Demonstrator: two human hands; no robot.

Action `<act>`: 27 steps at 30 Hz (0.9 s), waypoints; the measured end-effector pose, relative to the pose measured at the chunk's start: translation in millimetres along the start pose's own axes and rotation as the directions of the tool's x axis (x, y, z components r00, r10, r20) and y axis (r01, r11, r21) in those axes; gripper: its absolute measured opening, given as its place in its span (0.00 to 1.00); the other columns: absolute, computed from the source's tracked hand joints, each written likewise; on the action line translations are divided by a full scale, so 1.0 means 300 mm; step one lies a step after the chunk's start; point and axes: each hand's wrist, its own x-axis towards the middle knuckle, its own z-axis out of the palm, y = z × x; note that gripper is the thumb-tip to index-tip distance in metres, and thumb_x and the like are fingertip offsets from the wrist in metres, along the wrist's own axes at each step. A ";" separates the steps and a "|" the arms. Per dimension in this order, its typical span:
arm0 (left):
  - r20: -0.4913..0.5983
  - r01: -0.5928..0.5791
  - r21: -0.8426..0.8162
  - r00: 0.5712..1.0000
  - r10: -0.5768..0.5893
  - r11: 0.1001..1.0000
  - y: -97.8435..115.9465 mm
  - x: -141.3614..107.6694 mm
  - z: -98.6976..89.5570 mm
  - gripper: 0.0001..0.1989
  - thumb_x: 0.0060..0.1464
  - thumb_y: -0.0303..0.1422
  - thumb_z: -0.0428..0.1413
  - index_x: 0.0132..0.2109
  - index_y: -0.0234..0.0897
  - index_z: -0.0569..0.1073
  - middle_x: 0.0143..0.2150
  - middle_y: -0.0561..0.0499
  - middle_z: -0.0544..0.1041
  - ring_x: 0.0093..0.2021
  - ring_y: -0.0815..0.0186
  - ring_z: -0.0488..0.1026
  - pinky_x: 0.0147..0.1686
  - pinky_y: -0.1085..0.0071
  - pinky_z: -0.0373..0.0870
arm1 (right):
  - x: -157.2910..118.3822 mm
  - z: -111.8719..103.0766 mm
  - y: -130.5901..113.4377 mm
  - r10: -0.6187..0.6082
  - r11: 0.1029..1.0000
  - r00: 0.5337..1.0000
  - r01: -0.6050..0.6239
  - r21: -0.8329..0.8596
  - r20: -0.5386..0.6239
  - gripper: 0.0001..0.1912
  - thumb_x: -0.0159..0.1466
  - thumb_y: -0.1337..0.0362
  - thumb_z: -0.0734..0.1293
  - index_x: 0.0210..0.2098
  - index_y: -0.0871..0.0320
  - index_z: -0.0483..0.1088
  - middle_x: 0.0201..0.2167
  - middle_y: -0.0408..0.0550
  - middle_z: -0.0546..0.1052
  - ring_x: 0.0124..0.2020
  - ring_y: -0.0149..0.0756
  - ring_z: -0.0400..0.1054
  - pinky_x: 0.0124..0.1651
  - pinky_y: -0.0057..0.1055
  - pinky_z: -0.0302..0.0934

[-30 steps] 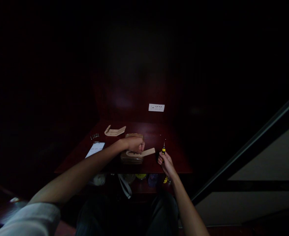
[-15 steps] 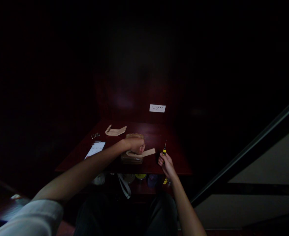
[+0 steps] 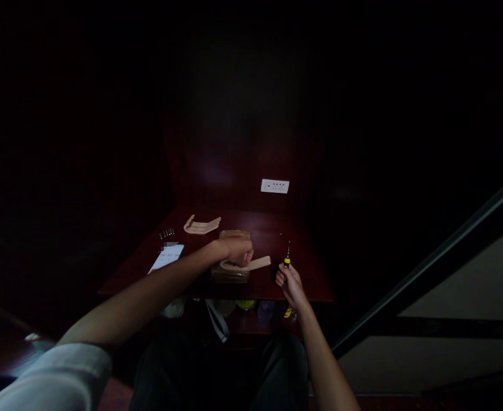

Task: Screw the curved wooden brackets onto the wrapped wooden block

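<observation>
My left hand (image 3: 239, 251) is closed around a curved light-wood piece (image 3: 258, 264), whose straight end sticks out to the right. Under it lies a brown block that looks wrapped in clear plastic (image 3: 234, 277). What the fingertips grip is partly hidden by the hand. In my right hand (image 3: 292, 281) is a yellow and black screwdriver (image 3: 287, 262), held upright with its tip pointing up and away from me. A tiny bright thing shows at the tip, too small to name. A second curved wooden piece (image 3: 202, 226) rests farther back on the left.
Several small metal pieces (image 3: 167, 233) stand in a row on the dark red table (image 3: 306, 285), left of a phone with a lit screen (image 3: 168, 257). A white socket panel (image 3: 275, 186) is on the back wall. A shelf below holds a grey strap (image 3: 217, 321) and tins.
Both hands hold nearly the same pose, the left on the wood and the right with the screwdriver. The whole view has shifted slightly.
</observation>
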 end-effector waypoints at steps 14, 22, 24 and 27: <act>0.032 -0.016 -0.103 0.999 0.019 0.995 -0.016 -0.006 0.002 0.08 0.40 0.29 0.57 0.32 0.41 0.77 0.29 0.56 0.79 0.29 0.68 0.74 0.23 0.77 0.60 | 0.000 -0.003 0.000 0.007 1.000 1.000 -0.007 0.011 -0.003 0.13 0.56 0.61 0.71 0.30 0.58 0.61 0.19 0.34 0.56 0.18 0.21 0.49 0.20 0.22 0.43; 0.076 0.017 -0.110 0.997 -0.009 0.994 -0.013 -0.021 -0.005 0.09 0.42 0.31 0.55 0.34 0.42 0.78 0.30 0.57 0.79 0.27 0.69 0.73 0.22 0.77 0.60 | -0.004 -0.005 -0.003 0.009 1.000 1.000 -0.009 0.018 -0.002 0.14 0.55 0.60 0.71 0.29 0.58 0.61 0.18 0.34 0.55 0.17 0.22 0.48 0.20 0.22 0.43; 0.079 0.020 -0.118 0.997 -0.011 0.993 -0.013 -0.023 -0.004 0.10 0.42 0.31 0.56 0.34 0.42 0.78 0.30 0.57 0.79 0.27 0.69 0.73 0.22 0.77 0.60 | -0.002 -0.006 -0.003 0.009 1.000 1.000 -0.009 0.022 -0.002 0.14 0.55 0.60 0.71 0.30 0.57 0.61 0.18 0.34 0.55 0.18 0.22 0.48 0.20 0.22 0.43; 0.085 0.047 -0.113 0.996 -0.038 0.993 -0.010 -0.027 -0.003 0.10 0.41 0.32 0.57 0.35 0.42 0.77 0.30 0.56 0.79 0.27 0.68 0.73 0.21 0.76 0.59 | 0.000 -0.012 -0.001 0.011 1.000 1.000 -0.011 0.025 0.003 0.13 0.56 0.61 0.71 0.30 0.58 0.61 0.19 0.34 0.55 0.18 0.22 0.49 0.21 0.22 0.44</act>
